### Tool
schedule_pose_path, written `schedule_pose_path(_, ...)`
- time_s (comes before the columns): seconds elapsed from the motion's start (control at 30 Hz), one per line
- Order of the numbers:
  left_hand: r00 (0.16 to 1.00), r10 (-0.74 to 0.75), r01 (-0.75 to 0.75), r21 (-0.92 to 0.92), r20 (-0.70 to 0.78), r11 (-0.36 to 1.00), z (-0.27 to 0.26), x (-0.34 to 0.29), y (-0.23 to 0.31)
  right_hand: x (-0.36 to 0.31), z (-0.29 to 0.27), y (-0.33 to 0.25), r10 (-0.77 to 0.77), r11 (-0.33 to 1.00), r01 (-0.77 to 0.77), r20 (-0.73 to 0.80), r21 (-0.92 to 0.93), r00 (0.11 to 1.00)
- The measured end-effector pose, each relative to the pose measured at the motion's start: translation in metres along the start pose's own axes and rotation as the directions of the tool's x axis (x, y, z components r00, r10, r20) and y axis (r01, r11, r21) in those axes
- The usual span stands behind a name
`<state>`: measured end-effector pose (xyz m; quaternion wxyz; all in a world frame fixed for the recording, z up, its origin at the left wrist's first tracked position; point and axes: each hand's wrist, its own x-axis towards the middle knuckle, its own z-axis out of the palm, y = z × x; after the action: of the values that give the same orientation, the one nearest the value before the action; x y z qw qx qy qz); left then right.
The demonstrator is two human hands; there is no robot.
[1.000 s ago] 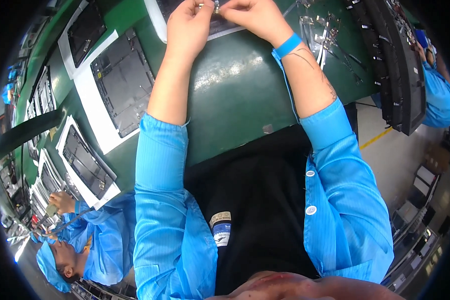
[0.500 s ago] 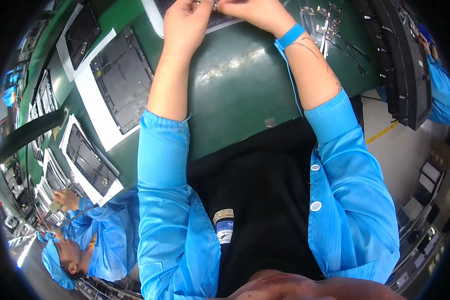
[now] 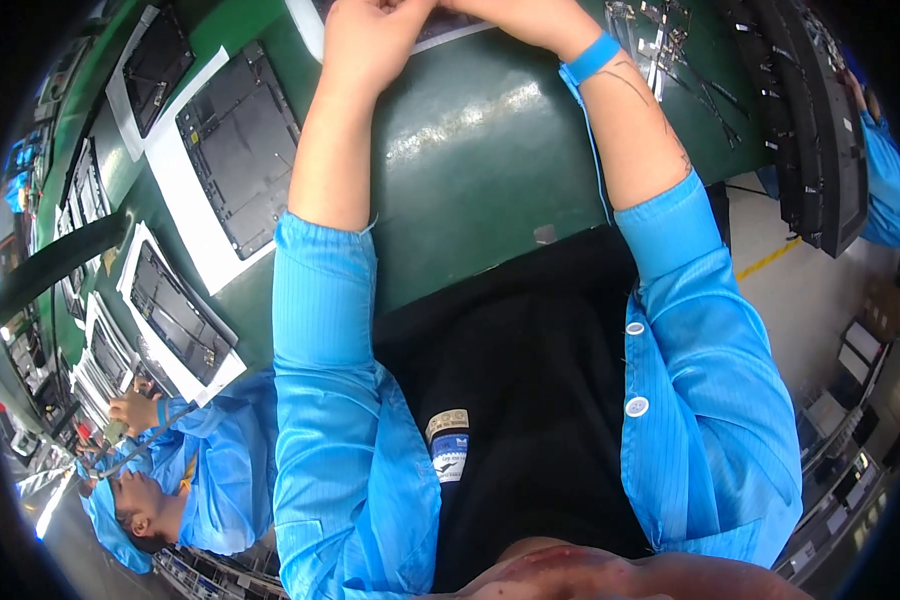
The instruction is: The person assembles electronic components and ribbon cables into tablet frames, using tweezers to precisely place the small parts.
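At the top edge my left hand (image 3: 378,40) is closed, its fingers curled together over a dark flat panel (image 3: 458,33). Close beside it, my right hand (image 3: 525,18) reaches in from the right, fingers drawn together and mostly cut off by the frame edge. Whatever small thing they pinch is out of sight. The panel rests on a white sheet (image 3: 308,28). A blue wrist strap (image 3: 592,58) with a thin cord circles my right wrist.
On the green table (image 3: 470,190) at left lie a black device housing (image 3: 238,150) on white paper and further panels (image 3: 178,315). Small cable parts (image 3: 660,45) lie at upper right. Black trays (image 3: 815,150) stand along the right. A co-worker (image 3: 195,480) in blue sits lower left.
Both my hands have shifted slightly up, so their fingertips are more cut off by the frame. The view has moved a little. The co-worker's hand at left has moved slightly.
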<state>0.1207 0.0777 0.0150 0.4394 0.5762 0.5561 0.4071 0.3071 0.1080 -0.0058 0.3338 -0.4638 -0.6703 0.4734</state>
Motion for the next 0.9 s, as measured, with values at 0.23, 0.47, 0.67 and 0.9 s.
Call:
schedule_pose_path(0.23, 0.998, -0.049, 0.054, -0.181, 0.028, 0.982, 0.004, 0.01, -0.011, -0.002, -0.002, -0.002, 0.034, 0.997, -0.031, -0.042, 0.073, 0.999)
schedule_pose_path(0.47, 0.998, -0.069, 0.068, -0.101, -0.006, 0.993, 0.008, 0.005, -0.008, 0.0, -0.001, 0.004, 0.025, 0.996, -0.022, -0.036, 0.084, 0.999)
schedule_pose_path(0.67, 1.0, -0.021, 0.02, -0.07, -0.013, 0.997, 0.011, 0.003, 0.003, -0.002, -0.009, -0.006, 0.018, 0.997, -0.015, -0.049, 0.074, 0.999)
schedule_pose_path(0.9, 1.0, -0.009, 0.009, -0.094, -0.003, 0.996, 0.006, 0.004, -0.008, 0.001, -0.005, 0.002, -0.018, 0.993, 0.018, -0.002, 0.119, 1.0)
